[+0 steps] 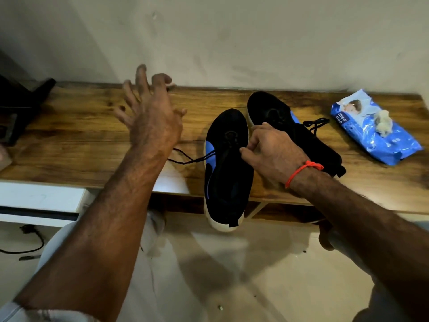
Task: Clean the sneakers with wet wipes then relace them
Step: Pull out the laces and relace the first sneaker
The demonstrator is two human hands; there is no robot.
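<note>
1. The brown wood-grain table runs left to right against the wall. A blue plastic pack of wet wipes lies at its far right, with a crumpled used wipe on top.
2. Two black fabric sneakers with blue side panels sit side by side. The left sneaker lies with its long axis near-to-far, heel overhanging the near edge. The right sneaker is angled beside it.
3. The right hand is nearer, its fingers pinching at the left sneaker's lacing.
4. The left hand hovers to the left, fingers spread, holding nothing.
5. The thin black lace trails leftward, toward the left hand.
</note>
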